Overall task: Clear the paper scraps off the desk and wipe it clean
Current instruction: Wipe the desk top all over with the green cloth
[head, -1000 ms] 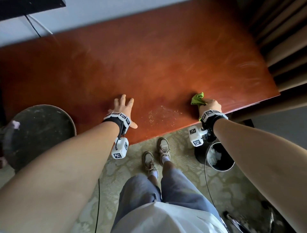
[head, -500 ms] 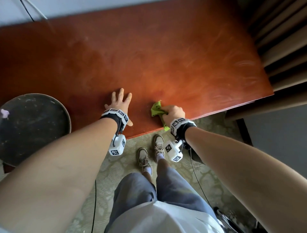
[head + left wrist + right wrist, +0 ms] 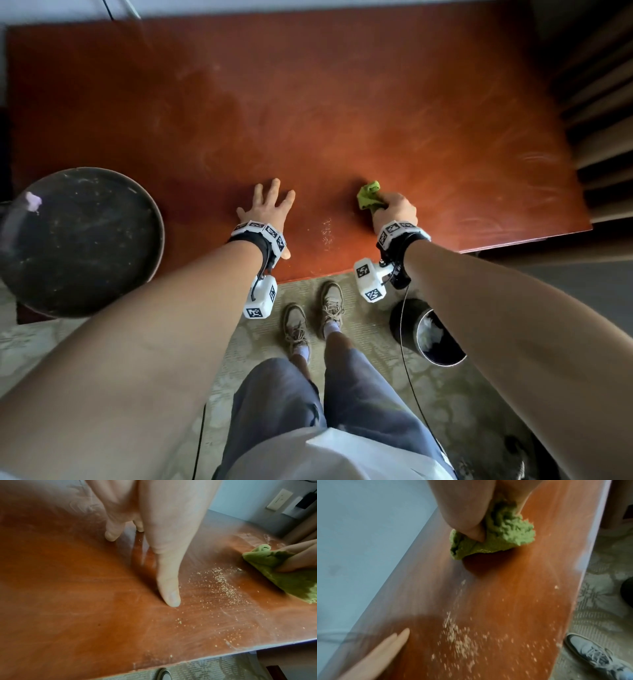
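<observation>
A reddish-brown wooden desk [image 3: 308, 102] fills the head view. My right hand [image 3: 394, 207] grips a bunched green cloth [image 3: 369, 196] and holds it down on the desk near the front edge; the right wrist view shows the cloth [image 3: 496, 536] wadded under my fingers. My left hand [image 3: 270, 205] lies flat on the desk with fingers spread, its thumb [image 3: 169, 588] touching the wood. Between the hands lies a scatter of pale crumbs [image 3: 327, 231], seen close as crumbs [image 3: 221, 582] and crumbs [image 3: 458, 639].
A black waste bin [image 3: 431, 334] with white paper in it stands on the patterned carpet [image 3: 342, 342] under my right forearm. A dark round stool [image 3: 75, 240] sits at the desk's left end. Curtains [image 3: 599, 102] hang on the right. My shoes [image 3: 313, 315] are by the desk's front edge.
My right hand swept the green cloth left along the front edge, then back to the right. The crumbs now lie in a narrower streak. My left hand stayed flat.
</observation>
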A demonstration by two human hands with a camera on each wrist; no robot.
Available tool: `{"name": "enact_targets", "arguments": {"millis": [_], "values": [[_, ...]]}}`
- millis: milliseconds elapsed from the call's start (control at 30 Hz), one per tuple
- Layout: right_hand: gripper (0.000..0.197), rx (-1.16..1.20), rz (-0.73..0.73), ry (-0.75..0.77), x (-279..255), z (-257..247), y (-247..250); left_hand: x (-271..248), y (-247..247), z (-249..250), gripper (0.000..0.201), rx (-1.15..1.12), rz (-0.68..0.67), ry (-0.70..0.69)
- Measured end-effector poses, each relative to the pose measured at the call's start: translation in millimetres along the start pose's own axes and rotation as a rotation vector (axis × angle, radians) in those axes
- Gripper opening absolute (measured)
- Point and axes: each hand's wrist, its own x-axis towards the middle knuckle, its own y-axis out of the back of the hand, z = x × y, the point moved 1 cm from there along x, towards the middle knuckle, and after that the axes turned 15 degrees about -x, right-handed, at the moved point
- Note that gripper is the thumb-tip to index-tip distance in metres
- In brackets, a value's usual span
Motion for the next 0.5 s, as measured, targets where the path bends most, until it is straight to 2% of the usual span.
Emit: {"name": "enact_targets", "arguments": {"millis": [67, 200, 300, 400, 500], "values": [[0.055, -0.055, -0.017, 0.13, -8.9, -20.2, -6.4, 0.0, 0.6, -0.4, 0.137, -0.002, -0.009, 0.006], [0.047, -0.23, -0.071, 0.575, -40.2, -46.7, -29.0, -1.8, 1.2, -1.2, 0.137, -0.022, -0.009, -0.004], [0.048, -0.344, -0.118, 0.737, -52.9, -46.9, -39.6, -6.9, -4.6, -6.6, 0.134, -0.063, 0.036, -0.015], [0.045, -0.366, -0.202, 0.767, -53.1, -43.7, -29.0, -18.5, -10.9, -12.9, 0.132, -0.033, 0.078, -0.034], [0.046, -0.172, -0.095, 0.541, -40.6, -30.4, -12.1, -33.8, -17.1, -18.3, 0.132, -0.074, 0.091, 0.018]]}}
